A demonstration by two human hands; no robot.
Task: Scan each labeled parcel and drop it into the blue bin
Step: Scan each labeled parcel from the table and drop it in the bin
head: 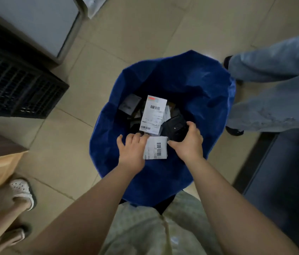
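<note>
One blue bin [191,80] on beige tile floor [126,34], blk crate [16,85] left.

Place: a parcel-sorting back room
Floor: large beige floor tiles [135,34] with plain grout lines
Container: a big blue fabric bin [108,144] standing on the tiles, holding a loose heap of packets
Goods: a white shipping label with barcodes [153,115] on top of the heap; a small white barcoded parcel [156,148] over the bin's mouth
Tool: a black handheld device [175,128] gripped in the right hand [189,142]
Storage: a black plastic lattice crate [16,85] at the left, beside a grey cabinet [34,21]
People: pale denim-clad legs [273,89] and a white perforated clog [22,190] close around the bin
</note>
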